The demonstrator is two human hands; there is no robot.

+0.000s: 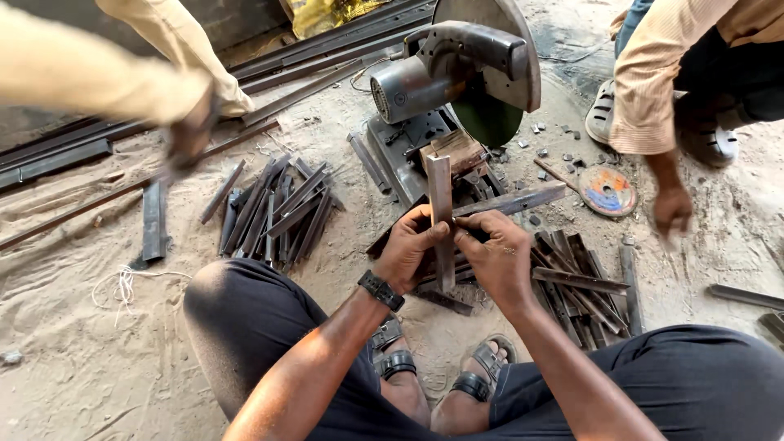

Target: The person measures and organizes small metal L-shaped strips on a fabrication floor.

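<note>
I squat on sandy ground in front of a chop saw (457,77). My left hand (411,245) and my right hand (494,253) both grip a short flat steel strip (440,208), held upright between them. The strip's top end points toward the saw's vise (457,155). A second steel bar (510,200) lies crosswise just behind my right hand. A black watch sits on my left wrist.
Cut steel pieces lie heaped at left (273,208) and at right (580,286). Long steel bars (327,53) run along the back. A worn cutting disc (607,190) lies on the sand. One person's hand (671,211) hangs at right; another person's hand (189,135) reaches in at left.
</note>
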